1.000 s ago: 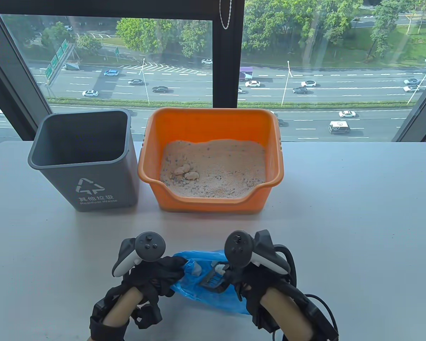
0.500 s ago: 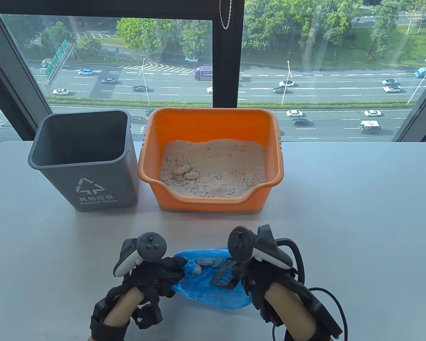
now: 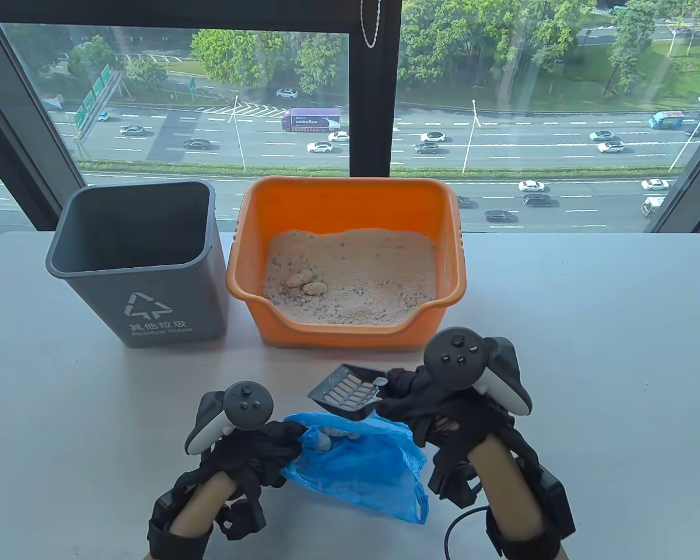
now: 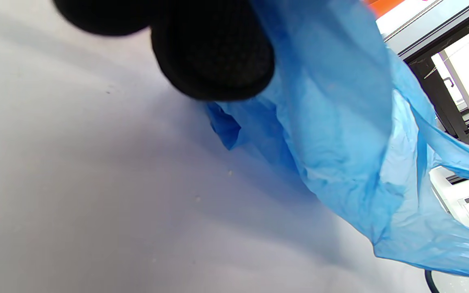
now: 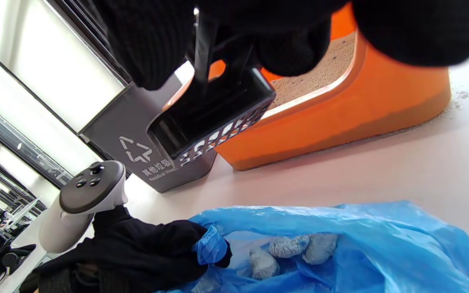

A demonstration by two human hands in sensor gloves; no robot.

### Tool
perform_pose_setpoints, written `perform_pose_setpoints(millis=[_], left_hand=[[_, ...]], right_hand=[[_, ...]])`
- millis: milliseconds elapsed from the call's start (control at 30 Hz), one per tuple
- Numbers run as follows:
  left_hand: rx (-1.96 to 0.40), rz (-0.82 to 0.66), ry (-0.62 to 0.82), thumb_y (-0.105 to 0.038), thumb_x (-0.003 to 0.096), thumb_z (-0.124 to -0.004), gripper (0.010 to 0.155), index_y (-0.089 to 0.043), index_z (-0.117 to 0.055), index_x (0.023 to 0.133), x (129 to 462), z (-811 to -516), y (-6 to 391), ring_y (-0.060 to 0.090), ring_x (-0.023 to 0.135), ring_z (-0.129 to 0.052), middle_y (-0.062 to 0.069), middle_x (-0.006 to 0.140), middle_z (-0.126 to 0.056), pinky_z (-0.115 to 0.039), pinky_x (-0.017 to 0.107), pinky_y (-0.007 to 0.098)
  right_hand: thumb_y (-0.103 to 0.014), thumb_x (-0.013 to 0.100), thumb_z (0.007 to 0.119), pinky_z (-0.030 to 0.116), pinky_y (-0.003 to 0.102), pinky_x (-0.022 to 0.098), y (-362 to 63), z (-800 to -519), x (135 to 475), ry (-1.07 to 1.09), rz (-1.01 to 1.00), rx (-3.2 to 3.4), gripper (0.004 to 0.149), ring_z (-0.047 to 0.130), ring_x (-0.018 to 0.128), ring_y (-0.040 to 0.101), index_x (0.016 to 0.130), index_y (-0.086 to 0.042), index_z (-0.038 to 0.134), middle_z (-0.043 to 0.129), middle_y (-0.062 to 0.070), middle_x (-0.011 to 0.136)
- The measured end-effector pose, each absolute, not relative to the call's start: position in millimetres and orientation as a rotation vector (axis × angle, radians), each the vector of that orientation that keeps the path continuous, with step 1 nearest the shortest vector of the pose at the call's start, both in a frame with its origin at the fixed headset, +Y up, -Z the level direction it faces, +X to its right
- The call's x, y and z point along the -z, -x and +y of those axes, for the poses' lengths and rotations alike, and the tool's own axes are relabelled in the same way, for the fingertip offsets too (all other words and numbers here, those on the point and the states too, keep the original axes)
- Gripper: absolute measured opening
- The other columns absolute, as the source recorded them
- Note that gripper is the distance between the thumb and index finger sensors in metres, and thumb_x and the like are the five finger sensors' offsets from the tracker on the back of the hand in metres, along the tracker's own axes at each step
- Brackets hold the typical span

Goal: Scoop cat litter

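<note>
the slotted scoop (image 3: 346, 395) looks like light, stiff plastic, best taken by its handle, as the right hand (image 3: 437, 402) grips it now, lifted just above the blue bag (image 3: 359, 466) near the bench's front edge. the left hand (image 3: 251, 449) pinches the thin, floppy bag's rim open; grey clumps (image 5: 291, 248) lie inside. the orange litter tray (image 3: 344, 198), farther back, holds sandy litter with two clumps (image 3: 306, 284) left. the grey bin (image 3: 137, 262) stands to its left, contents unseen.

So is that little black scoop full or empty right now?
Empty. The table shows through the slots of the scoop in the right hand; grey clumps lie inside the blue bag.
</note>
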State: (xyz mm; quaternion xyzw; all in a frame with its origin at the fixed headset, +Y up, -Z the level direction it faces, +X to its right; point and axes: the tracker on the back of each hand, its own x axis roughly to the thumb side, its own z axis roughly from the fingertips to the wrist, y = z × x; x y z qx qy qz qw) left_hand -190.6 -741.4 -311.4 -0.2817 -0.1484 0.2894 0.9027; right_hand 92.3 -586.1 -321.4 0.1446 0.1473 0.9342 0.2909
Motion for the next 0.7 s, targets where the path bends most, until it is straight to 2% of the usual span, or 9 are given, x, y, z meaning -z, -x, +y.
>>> perform_pose_setpoints(millis=[267,500,700], left_hand=[[-0.572,-0.309,0.576,-0.028,0.0549,-0.068,0.042,-0.029,-0.066,0.097,312.0,-740.3,192.1,0.012,0.037,-0.098,0.018,0.092,-0.071,-0.083,0.029,0.027],[-0.577,-0.3,0.595,-0.028,0.0549,-0.068,0.042,-0.029,-0.066,0.097,313.7,-743.4,193.3,0.011,0.037,-0.098,0.018,0.091,-0.071,-0.083,0.029,0.027],[-0.57,-0.291,0.609,-0.028,0.0549,-0.068,0.042,-0.03,-0.066,0.097,314.8,-746.7,193.8,0.011,0.038,-0.098,0.018,0.092,-0.071,-0.083,0.029,0.027]], right_hand=[[-0.036,0.044,0.081,0.081,0.037,0.023,-54.2,-607.7,394.9,-0.103,0.225,-2.624,0.062,0.083,0.018,0.007,0.094,-0.003,0.066,0.073,0.029,0.078],[-0.036,0.044,0.08,0.081,0.036,0.022,-32.1,-633.7,449.4,0.113,0.199,-2.786,0.061,0.082,0.016,0.007,0.093,-0.002,0.067,0.076,0.028,0.075],[-0.033,0.044,0.081,0.081,0.037,0.021,-7.5,-657.6,488.0,0.142,0.418,-2.908,0.059,0.081,0.014,0.008,0.091,0.0,0.069,0.077,0.029,0.073]])
